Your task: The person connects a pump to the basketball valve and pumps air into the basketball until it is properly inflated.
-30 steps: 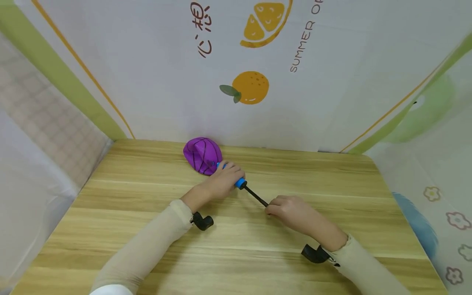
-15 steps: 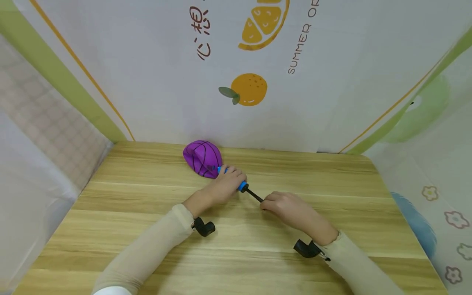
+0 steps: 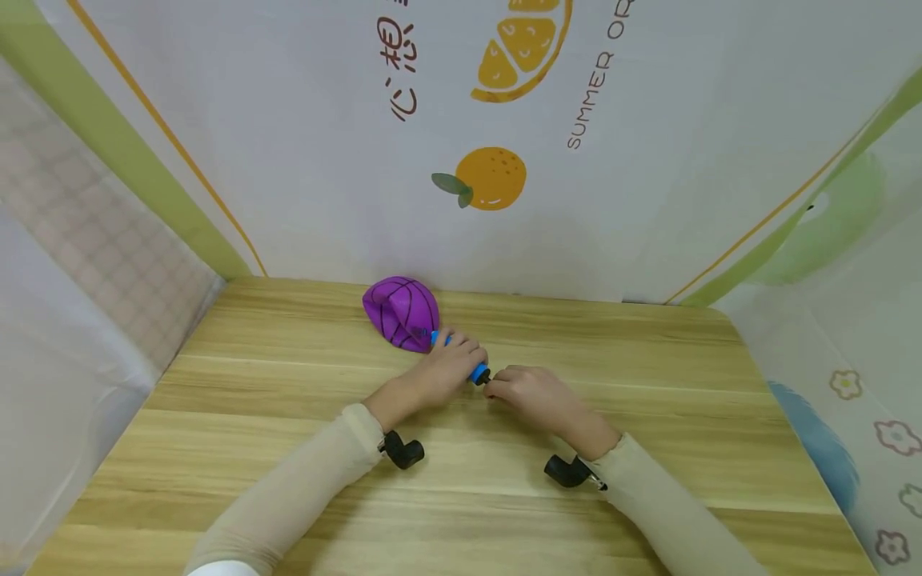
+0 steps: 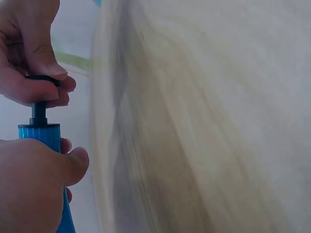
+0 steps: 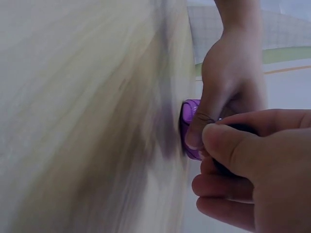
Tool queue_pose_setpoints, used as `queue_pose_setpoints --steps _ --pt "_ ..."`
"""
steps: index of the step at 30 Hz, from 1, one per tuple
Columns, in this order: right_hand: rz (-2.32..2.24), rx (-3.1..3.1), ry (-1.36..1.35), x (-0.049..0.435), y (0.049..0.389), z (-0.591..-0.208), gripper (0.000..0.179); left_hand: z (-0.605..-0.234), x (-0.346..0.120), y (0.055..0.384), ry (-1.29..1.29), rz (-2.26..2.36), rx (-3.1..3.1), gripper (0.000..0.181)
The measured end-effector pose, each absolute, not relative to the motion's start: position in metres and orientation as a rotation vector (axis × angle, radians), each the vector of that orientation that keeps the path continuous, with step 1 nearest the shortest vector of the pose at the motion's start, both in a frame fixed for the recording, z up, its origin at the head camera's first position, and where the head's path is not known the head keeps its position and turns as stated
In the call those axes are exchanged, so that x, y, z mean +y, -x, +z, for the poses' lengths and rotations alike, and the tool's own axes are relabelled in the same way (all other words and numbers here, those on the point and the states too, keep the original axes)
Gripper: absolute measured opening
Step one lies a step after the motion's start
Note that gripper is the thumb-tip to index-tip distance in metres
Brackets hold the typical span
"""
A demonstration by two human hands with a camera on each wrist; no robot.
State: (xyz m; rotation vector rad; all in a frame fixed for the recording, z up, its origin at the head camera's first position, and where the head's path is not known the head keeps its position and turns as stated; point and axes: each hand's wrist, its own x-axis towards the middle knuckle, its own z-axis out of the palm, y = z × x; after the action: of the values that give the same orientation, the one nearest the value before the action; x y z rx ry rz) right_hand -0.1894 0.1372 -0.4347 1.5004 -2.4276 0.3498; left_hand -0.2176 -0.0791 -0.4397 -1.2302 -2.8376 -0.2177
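My left hand point(image 3: 448, 366) grips the blue barrel of a hand pump point(image 3: 479, 374), its fingers curled round it. With thumb and fingers, my right hand point(image 3: 536, 396) pinches the pump's black handle point(image 4: 43, 78). Only a short piece of the black rod point(image 4: 39, 112) shows between handle and barrel in the left wrist view. At the pump's far end is a dented, partly deflated purple ball point(image 3: 401, 314) with black lines, resting on the table. In the right wrist view the ball point(image 5: 190, 127) peeks out behind both hands, which hide most of the pump.
The wooden table point(image 3: 648, 448) spreads out around the hands. A white cloth point(image 3: 324, 192) printed with oranges hangs behind its back edge, and more cloth hangs at both sides. A black wrist mount point(image 3: 405, 450) sits below each wrist.
My right hand has moved left toward my left hand, pushing the black rod into the blue barrel. My left hand keeps its grip almost in place. The ball remains dented.
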Motion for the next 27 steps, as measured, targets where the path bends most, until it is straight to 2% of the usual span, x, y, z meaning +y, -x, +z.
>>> queue_pose_setpoints --steps 11,17,27 --pt "0.133 -2.415 -1.474 0.145 0.174 -0.435 0.005 -0.438 -0.085 0.224 1.240 -0.294 -2.845 0.022" --pt "0.238 -2.445 -1.499 0.167 0.158 -0.430 0.014 -0.440 -0.088 0.226 1.222 -0.333 -2.844 0.022" --pt "0.373 -2.443 -1.498 0.192 0.145 -0.426 0.016 -0.440 -0.084 0.220 1.205 -0.323 -2.848 0.027"
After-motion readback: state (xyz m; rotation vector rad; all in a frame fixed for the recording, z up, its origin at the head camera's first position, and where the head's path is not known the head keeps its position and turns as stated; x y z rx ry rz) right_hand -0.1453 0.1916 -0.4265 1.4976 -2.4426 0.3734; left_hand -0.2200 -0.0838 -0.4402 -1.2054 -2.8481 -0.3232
